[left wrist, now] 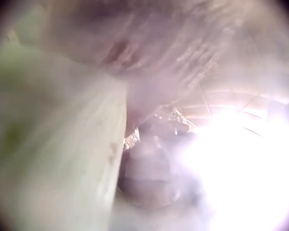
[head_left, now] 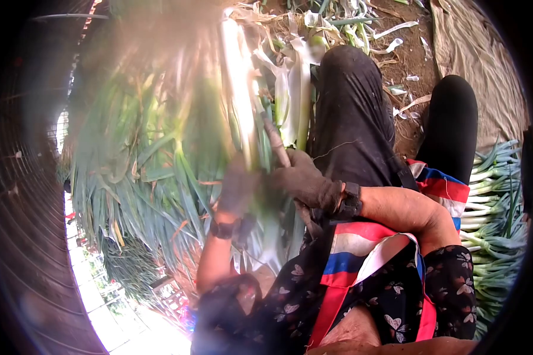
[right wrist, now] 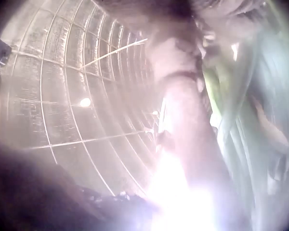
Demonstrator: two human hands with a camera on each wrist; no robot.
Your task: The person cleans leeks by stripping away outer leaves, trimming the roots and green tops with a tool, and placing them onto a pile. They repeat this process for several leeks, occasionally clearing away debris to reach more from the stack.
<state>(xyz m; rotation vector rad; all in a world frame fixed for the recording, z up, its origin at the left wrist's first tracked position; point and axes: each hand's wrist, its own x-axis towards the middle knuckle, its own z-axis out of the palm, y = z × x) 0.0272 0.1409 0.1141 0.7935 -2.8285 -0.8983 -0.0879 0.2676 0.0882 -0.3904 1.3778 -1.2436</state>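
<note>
In the head view, the gloved left hand (head_left: 238, 188), blurred, grips the lower part of a long white and green leek stalk (head_left: 240, 89). Close on its right, the gloved right hand (head_left: 305, 180) has its fingers curled round a narrow brown stick-like tool (head_left: 275, 139), whose upper part lies beside the stalk. A pale stalk fills the left side of the left wrist view (left wrist: 72, 144), with blurred glove fabric above. The right wrist view shows the right glove (right wrist: 173, 53) at the top and a thick brown shaft (right wrist: 188, 110) below it; glare hides the lower end.
Many green leaves (head_left: 154, 165) spread on the left. Peeled scraps (head_left: 391, 46) lie on the soil beyond the dark-clothed knees (head_left: 352, 106). Trimmed leeks (head_left: 485, 207) are stacked at the right, near a brown cloth (head_left: 479, 65). A ribbed curved surface (head_left: 23, 207) stands at far left.
</note>
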